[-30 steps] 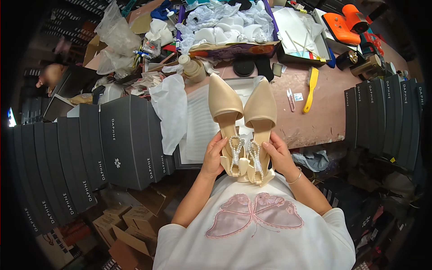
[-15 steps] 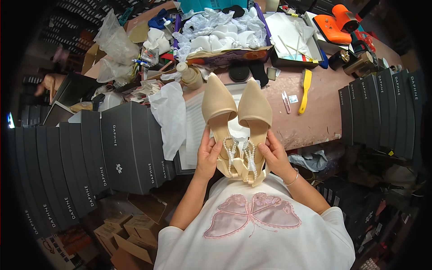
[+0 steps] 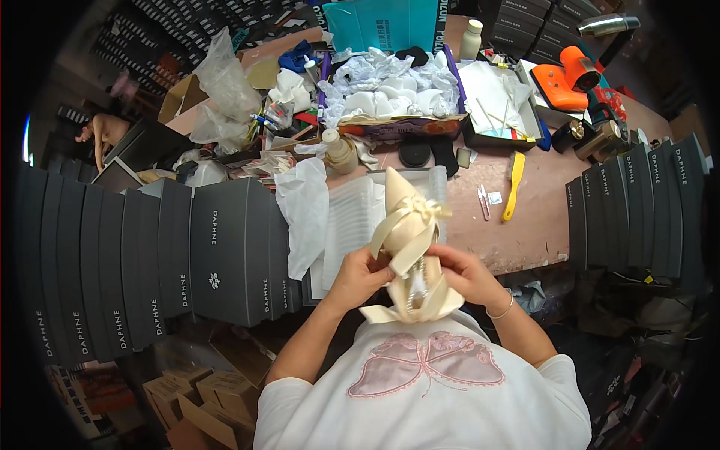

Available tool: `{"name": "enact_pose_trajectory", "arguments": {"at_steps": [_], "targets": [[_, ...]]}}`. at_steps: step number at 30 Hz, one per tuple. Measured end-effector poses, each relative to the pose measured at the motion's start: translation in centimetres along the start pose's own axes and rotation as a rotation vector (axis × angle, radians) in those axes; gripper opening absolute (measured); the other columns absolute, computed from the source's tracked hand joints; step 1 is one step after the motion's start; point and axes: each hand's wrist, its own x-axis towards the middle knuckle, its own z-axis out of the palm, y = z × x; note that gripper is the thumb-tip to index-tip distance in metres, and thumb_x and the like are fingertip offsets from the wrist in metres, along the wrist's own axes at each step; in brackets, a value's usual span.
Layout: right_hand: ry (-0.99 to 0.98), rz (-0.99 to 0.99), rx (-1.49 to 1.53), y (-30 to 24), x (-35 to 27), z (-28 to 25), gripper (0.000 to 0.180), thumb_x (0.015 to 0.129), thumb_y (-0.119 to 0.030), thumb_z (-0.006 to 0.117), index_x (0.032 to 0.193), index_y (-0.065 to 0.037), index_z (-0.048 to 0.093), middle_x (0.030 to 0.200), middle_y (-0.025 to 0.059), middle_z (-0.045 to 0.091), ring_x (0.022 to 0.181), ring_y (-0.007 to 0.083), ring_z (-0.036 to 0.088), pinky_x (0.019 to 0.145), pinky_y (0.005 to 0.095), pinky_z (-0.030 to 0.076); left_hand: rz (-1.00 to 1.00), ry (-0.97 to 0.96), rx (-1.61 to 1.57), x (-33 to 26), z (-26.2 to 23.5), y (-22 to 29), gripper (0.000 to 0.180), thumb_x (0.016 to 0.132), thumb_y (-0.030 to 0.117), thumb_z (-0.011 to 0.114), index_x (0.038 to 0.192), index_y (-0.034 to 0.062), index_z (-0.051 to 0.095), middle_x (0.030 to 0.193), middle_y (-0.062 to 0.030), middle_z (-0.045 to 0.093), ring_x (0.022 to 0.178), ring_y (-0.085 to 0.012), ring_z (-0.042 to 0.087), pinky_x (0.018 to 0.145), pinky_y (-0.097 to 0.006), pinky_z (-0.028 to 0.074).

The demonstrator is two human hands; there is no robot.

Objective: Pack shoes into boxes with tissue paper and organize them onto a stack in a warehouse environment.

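Close in front of my body, both hands hold cream pointed-toe shoes [image 3: 402, 189] with the toe facing away from me. One toe shows clearly; how the second shoe lies is hard to tell. A satin ribbon bow [image 3: 421, 212] sits over the front, and more ribbon and a beaded strap lie toward the heel. My left hand [image 3: 355, 280] is closed on the left side and my right hand [image 3: 466, 276] on the right, fingertips partly hidden. Beyond them lies an open shoebox with ribbed white lining [image 3: 346, 217], white tissue paper [image 3: 300, 214] hanging at its left.
Stacked dark shoeboxes stand left [image 3: 232, 247] and right [image 3: 634, 202]. On the table are a yellow-handled brush [image 3: 514, 187], small snips [image 3: 484, 202], a glue bottle [image 3: 341, 154], a carton of crumpled paper [image 3: 394, 124] and an orange device [image 3: 559, 86]. Another person [image 3: 105, 135] is at far left.
The shoes, held side by side with both toes showing, have been turned and brought together. A ribbon bow now faces up, and my hands have moved slightly closer together.
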Motion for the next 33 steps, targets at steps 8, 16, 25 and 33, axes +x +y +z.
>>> {"name": "enact_pose_trajectory", "arguments": {"at_steps": [8,16,25,33], "targets": [[0.174,-0.243,-0.605,-3.1,-0.6,-0.9,0.025,0.077,0.000,0.067,0.102,-0.003,0.065,0.091,0.0102,0.065,0.083,0.0182,0.063,0.071,0.0304,0.049,0.435,0.356,0.475,-0.2,-2.7,0.9,0.018,0.082,0.005,0.066,0.097,-0.0047,0.063,0.085,-0.0077,0.060,0.091,-0.0153,0.060,0.074,-0.029,0.049],[0.251,-0.138,-0.009,-1.3,0.9,0.0,0.026,0.092,-0.007,0.055,0.116,0.003,0.055,0.105,0.0038,0.061,0.095,0.0089,0.055,0.084,0.0237,0.045,0.378,0.295,-0.118,-0.5,-2.0,-1.4,0.033,0.091,0.024,0.063,0.113,0.0001,0.057,0.097,-0.0034,0.063,0.085,-0.0105,0.059,0.078,-0.026,0.048],[0.236,-0.110,-0.106,0.3,1.5,3.1,0.023,0.094,-0.022,0.058,0.099,0.000,0.059,0.082,-0.0042,0.055,0.075,0.0037,0.046,0.066,0.0215,0.042,0.380,0.236,-0.095,-1.5,-0.9,-2.6,0.030,0.091,0.019,0.062,0.113,0.0001,0.057,0.097,-0.0019,0.063,0.086,-0.0081,0.057,0.078,-0.024,0.046],[0.171,-0.007,-0.047,0.6,0.5,0.7,0.024,0.092,-0.020,0.060,0.103,0.001,0.060,0.080,-0.0050,0.056,0.072,0.0019,0.045,0.062,0.0183,0.040,0.332,0.231,-0.068,-1.1,0.8,-3.2,0.027,0.092,0.018,0.062,0.112,0.0002,0.056,0.097,-0.0015,0.062,0.088,-0.0077,0.056,0.079,-0.023,0.045]]}}
